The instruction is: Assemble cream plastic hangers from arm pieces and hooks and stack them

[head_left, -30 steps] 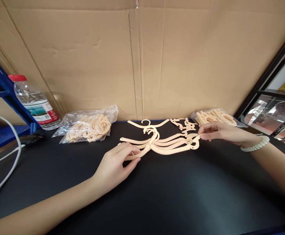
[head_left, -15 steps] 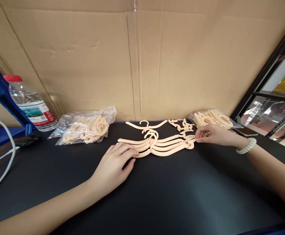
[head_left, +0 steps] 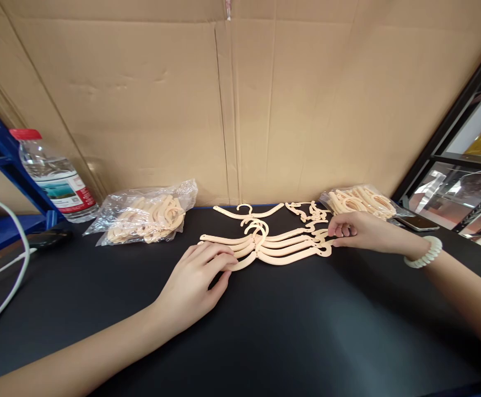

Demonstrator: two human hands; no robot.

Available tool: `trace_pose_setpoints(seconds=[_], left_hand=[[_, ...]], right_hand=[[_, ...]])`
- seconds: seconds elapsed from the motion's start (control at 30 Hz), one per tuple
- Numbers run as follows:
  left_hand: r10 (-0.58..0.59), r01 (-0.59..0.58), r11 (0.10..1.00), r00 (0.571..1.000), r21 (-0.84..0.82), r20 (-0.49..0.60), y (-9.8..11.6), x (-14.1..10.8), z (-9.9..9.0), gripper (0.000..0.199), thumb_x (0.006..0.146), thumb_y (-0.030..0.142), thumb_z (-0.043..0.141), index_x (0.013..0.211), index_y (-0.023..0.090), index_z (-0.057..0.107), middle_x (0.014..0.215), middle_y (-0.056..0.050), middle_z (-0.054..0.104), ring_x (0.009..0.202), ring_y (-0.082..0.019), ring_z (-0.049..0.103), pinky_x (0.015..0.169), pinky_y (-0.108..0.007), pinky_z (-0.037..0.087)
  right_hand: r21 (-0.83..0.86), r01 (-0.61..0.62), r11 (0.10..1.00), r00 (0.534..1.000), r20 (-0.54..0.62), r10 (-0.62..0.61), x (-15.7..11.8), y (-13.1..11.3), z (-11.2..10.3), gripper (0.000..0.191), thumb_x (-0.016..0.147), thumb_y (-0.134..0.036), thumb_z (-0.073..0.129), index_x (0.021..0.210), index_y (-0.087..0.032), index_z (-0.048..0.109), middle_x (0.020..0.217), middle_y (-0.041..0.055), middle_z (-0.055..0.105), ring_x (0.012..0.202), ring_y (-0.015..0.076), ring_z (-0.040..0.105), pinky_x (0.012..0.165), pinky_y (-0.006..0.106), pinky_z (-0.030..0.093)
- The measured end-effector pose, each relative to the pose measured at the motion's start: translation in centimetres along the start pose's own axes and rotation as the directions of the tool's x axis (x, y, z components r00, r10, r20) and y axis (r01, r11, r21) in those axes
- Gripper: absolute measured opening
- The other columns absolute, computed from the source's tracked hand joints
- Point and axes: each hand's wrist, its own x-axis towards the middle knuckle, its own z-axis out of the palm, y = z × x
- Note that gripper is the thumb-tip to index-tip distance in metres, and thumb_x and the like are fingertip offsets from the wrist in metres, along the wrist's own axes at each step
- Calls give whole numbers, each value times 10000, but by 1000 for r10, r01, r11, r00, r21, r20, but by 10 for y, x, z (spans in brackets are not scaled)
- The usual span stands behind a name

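Observation:
Several beige folding clothes hangers (head_left: 290, 259) lie spread open in an overlapping row on the black table, their hooks bunched at the middle. My left hand (head_left: 201, 278) is closed on the left arm of the nearest hanger, and its fingers cover that end. At the opposite ends, small beige hook-shaped pieces (head_left: 324, 251) meet the hanger arms. My right hand (head_left: 354, 230) has its fingers curled in, with thumb and fingertips pinched at one of these pieces. Behind the row lies one more open hanger (head_left: 267, 213), beside a loose heap of small beige parts (head_left: 306, 212).
Two clear bags of beige hanger parts, a left bag (head_left: 145, 218) and a right bag (head_left: 362, 201), sit by the cardboard wall (head_left: 161, 99). A phone (head_left: 419, 222) lies at right. A water bottle (head_left: 62, 182) and white cable (head_left: 23, 248) are at left.
My right hand has shifted slightly and its fingers curl in more at the hanger ends. My left hand stays on the nearest hanger. The whole view has moved slightly.

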Motion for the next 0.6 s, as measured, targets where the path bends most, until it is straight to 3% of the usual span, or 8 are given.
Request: trace_pose_setpoints(seconds=[0.6], left_hand=[[6, -3, 999, 997, 36, -79, 1, 0, 0, 206, 855, 129, 506, 1026, 212, 584, 1029, -34, 699, 979, -221, 638, 843, -364, 456]], right_hand=[[-79, 75, 994, 991, -108, -84, 0, 0, 4, 330, 884, -495, 511, 783, -200, 618, 755, 66, 668, 681, 207, 591, 623, 330, 455]])
